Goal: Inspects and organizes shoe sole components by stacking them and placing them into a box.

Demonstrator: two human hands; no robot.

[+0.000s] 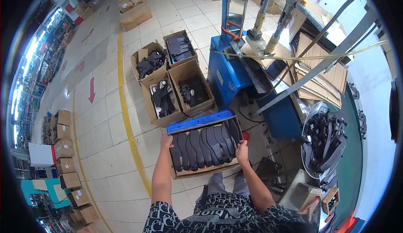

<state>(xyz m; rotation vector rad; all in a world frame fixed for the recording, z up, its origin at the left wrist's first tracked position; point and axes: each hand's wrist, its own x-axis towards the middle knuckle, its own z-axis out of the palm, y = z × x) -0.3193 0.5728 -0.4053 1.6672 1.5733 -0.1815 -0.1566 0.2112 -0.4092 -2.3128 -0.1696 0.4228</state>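
The box (212, 173) is gripped by its two end walls: the left wall is pinched near the far corner by the left hand (166, 141), the right wall by the right hand (242, 150), fingers curled on both. With the sides shared this way, the load is probably kept level and the open top left unobstructed. The box is held in front of the body, above the floor; whether any weight is borne from below cannot be told.

Inside, the dark pieces (203, 147) are laid side by side in an overlapping row, all turned alike, presumably so that space is saved and shapes are kept unbent. Along the far edge a blue crate (199, 120) is seen, partly hidden.

Beyond it, four cartons (200, 108) are grouped on the floor beside a blue machine (231, 71), clear of the yellow line (124, 107), likely to keep the walkway free. At right, a basket (305, 149) is heaped with loose dark parts (325, 138) on the green worktop (356, 165).
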